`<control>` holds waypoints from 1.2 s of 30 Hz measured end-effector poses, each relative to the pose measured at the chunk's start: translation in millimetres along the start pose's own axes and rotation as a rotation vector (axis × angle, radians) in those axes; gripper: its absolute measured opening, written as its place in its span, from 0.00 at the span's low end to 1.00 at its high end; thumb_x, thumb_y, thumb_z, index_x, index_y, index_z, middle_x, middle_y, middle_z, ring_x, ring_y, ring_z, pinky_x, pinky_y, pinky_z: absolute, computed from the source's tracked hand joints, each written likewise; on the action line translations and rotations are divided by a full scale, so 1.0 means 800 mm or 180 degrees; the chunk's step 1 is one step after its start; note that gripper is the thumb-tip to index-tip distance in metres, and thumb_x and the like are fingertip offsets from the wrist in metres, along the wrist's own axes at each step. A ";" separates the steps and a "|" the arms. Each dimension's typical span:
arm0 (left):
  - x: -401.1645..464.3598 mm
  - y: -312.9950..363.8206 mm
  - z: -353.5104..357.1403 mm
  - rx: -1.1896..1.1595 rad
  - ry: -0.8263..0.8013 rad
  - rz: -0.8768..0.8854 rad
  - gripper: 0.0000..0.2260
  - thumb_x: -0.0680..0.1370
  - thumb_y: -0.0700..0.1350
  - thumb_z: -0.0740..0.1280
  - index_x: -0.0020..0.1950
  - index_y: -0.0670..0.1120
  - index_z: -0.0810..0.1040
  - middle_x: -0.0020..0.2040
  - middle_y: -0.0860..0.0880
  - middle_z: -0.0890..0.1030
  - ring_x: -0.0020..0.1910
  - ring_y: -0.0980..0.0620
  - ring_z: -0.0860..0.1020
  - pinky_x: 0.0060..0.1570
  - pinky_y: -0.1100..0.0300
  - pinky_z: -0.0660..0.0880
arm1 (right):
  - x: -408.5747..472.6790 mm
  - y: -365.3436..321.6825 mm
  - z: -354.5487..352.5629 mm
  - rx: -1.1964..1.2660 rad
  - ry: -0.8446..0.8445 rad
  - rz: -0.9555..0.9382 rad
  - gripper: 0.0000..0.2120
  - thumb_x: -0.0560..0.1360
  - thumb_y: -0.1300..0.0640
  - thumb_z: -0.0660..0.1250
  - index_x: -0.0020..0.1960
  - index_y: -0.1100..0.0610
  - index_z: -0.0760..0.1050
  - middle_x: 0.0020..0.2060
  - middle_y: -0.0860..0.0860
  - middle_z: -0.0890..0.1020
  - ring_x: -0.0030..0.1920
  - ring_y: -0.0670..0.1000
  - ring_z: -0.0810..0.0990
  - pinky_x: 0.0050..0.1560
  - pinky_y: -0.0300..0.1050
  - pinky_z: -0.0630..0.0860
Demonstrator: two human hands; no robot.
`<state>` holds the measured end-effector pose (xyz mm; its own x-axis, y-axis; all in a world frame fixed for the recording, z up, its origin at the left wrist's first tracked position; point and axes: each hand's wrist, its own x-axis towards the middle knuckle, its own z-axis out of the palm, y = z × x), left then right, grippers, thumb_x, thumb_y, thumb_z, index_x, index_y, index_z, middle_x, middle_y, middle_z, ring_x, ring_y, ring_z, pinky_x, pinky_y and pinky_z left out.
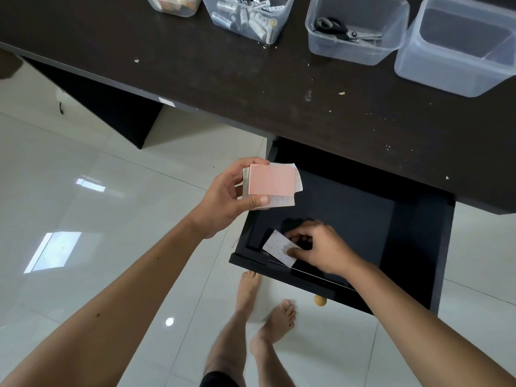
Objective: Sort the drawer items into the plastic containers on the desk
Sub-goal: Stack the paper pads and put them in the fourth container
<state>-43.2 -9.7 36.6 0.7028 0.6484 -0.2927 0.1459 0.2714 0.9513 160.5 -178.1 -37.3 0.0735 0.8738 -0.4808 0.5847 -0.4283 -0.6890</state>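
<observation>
My left hand [229,195] grips a small stack of pink and white paper slips [272,182] above the left edge of the open black drawer [413,233]. Inside the drawer, near its front left corner, my right hand [315,247] pinches a white slip with small dots [277,247] that is lifted at one end. The rest of the drawer floor that I see is bare. On the dark desk [251,88] stand several clear plastic containers: one with batteries [248,16], one with black-handled scissors [354,29], and an empty one [458,46] at the far right.
A fourth container [174,4] with brownish items sits at the top left of the desk, partly cut off. Crumbs dot the desk top. The drawer's round wooden knob [320,300] points toward my bare feet [268,311] on the glossy white tile floor.
</observation>
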 end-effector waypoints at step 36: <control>0.062 0.086 0.120 -0.0044 -0.1015 0.0164 0.29 0.76 0.35 0.75 0.74 0.52 0.71 0.64 0.45 0.81 0.63 0.49 0.81 0.57 0.56 0.80 | -0.075 -0.096 -0.234 0.0555 0.1406 -0.0450 0.11 0.78 0.53 0.76 0.60 0.44 0.86 0.51 0.46 0.78 0.44 0.46 0.79 0.44 0.37 0.77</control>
<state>68.5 -27.0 96.7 0.8921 0.4066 -0.1973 0.0965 0.2552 0.9621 262.3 -154.5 145.7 0.3607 0.9241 -0.1263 0.4724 -0.2978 -0.8296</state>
